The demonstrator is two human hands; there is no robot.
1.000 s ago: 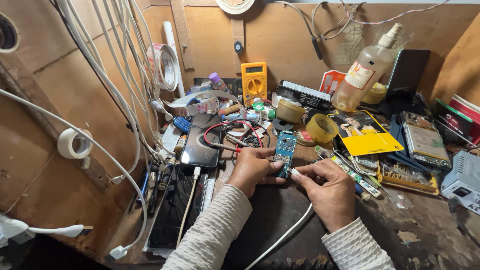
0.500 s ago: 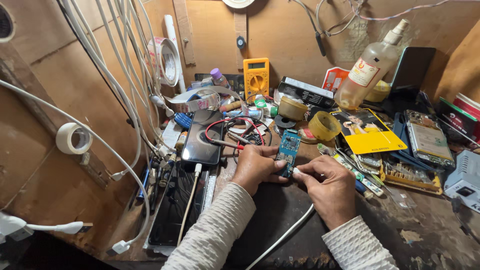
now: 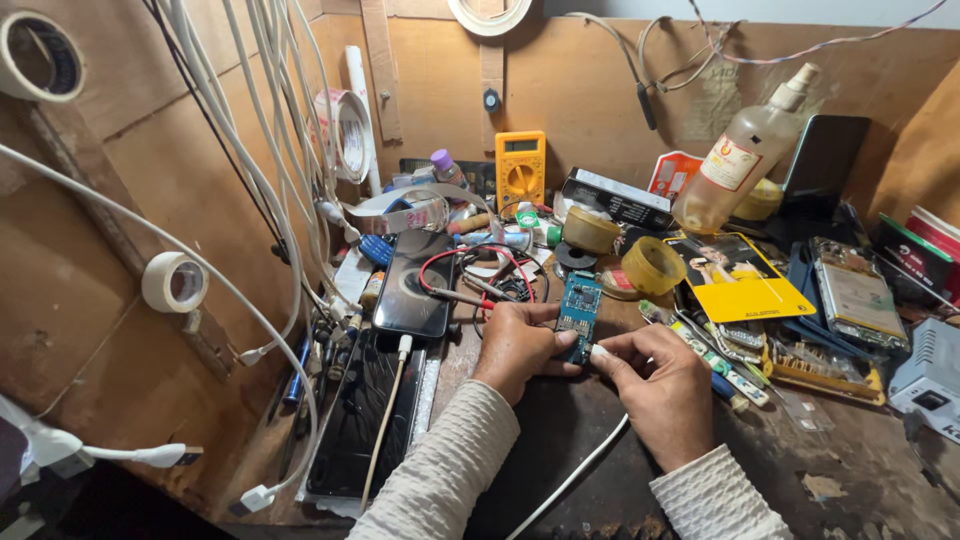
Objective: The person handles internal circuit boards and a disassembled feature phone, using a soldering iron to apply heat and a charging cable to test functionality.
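A small teal circuit board [image 3: 579,308] stands on edge on the dark bench, held between both hands. My left hand [image 3: 518,347] grips its left side and lower edge. My right hand [image 3: 655,384] pinches a white plug [image 3: 598,352] against the board's lower end, and the plug's white cable [image 3: 575,482] runs down toward me between my two cream sleeves. Just left of my left hand lie a black phone [image 3: 413,283] and red and black meter leads [image 3: 470,277].
A yellow multimeter [image 3: 520,168] leans on the back wall beside a spray bottle [image 3: 735,162], tape rolls [image 3: 652,267] and a yellow card [image 3: 737,279]. An opened phone [image 3: 858,297] and parts lie right. White cables [image 3: 280,150] hang left; a dark phone [image 3: 357,420] lies below.
The view has drifted slightly, so everything sits a little lower in the frame. Both hands stay on the board in nearly the same grip.
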